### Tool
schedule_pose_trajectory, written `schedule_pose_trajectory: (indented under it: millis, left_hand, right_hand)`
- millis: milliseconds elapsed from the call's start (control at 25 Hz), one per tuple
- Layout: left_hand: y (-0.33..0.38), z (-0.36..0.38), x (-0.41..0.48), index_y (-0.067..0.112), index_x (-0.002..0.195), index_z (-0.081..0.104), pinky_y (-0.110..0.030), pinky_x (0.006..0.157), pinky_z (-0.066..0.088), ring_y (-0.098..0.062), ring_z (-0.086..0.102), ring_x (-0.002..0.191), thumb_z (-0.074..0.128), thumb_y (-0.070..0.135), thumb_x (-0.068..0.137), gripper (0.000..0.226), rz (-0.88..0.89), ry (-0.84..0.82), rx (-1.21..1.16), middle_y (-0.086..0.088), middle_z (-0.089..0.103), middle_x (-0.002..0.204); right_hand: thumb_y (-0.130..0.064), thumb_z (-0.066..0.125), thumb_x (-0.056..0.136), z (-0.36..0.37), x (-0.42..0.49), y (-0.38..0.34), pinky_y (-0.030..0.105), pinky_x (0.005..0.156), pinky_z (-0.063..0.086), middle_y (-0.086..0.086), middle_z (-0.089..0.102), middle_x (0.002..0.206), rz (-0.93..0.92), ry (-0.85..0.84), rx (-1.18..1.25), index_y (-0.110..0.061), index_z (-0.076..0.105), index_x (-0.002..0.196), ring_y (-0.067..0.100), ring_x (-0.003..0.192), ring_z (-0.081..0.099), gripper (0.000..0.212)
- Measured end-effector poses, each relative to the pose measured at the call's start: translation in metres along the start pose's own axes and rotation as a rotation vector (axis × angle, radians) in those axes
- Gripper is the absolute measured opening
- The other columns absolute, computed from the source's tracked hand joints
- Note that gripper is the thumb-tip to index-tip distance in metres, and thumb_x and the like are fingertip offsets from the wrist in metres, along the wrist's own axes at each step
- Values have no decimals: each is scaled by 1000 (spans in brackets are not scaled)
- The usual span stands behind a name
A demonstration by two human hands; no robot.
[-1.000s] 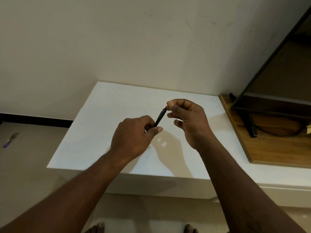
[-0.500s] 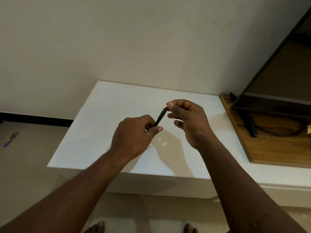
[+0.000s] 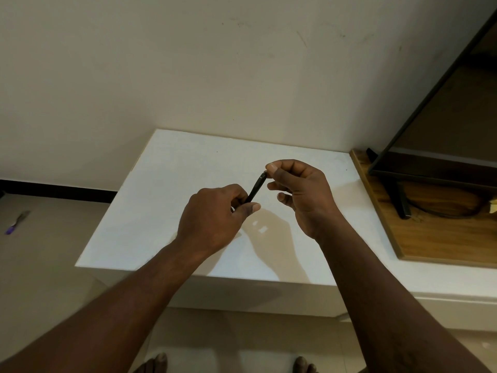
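The left hand [image 3: 215, 216] gripped the lower end of a slim black pen [image 3: 256, 189], which slanted up between both hands above the white tabletop [image 3: 166, 184]. The right hand [image 3: 298, 195] pinched its upper tip with thumb and forefinger.

- No text, label, brand, number or sign can be read in this view.
- Pen [image 3: 255, 189]: any print on its dark barrel is too small to make out.
- Screen [image 3: 430, 172] at the right end of the ledge [image 3: 166, 189]: the lower frame is dark, and no logo on it can be told.
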State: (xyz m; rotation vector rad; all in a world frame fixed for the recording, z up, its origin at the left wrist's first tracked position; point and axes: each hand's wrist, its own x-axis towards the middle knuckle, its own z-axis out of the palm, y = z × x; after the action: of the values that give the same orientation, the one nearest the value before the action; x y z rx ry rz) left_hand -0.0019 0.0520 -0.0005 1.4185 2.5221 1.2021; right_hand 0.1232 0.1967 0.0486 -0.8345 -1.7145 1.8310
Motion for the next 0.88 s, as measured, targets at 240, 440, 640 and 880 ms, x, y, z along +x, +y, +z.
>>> schedule_pose_trajectory:
  millis: [240, 440, 640, 880]
  left_hand:
    - [0, -2, 0, 32, 93, 72, -23, 58, 50, 0, 62, 65, 65, 64, 88, 33, 4, 6, 0, 21, 61, 67]
    - [1, -6, 2, 33, 89, 71, -22, 58, 47, 1, 62, 65, 68, 60, 88, 27, -5, 62, -15, 24, 58, 66]
    - [-1, -10, 6, 33, 94, 75, -29, 66, 55, 0, 64, 69, 70, 55, 89, 24, -11, 80, -27, 19, 68, 76]
    - [-3, -15, 7, 32, 96, 77, -34, 69, 55, -9, 65, 74, 69, 52, 91, 22, 17, 108, -38, 13, 73, 81]
  right_hand:
    - [-27, 78, 94, -1, 0, 1, 32, 76, 47, -4, 81, 94, -11, 3, -20, -25, 79, 89, 6, 79, 73, 5]
    - [-28, 78, 94, -3, 1, 1, 32, 77, 46, -4, 81, 93, -26, 13, -59, -24, 80, 92, 4, 77, 72, 6]
    - [-28, 78, 94, -3, 2, 2, 30, 75, 46, -4, 81, 91, -57, 24, -106, -26, 80, 87, 5, 77, 72, 8]
    - [-24, 77, 95, -4, 4, 3, 22, 67, 47, 8, 80, 93, -133, 48, -181, -22, 79, 87, 7, 76, 70, 9]
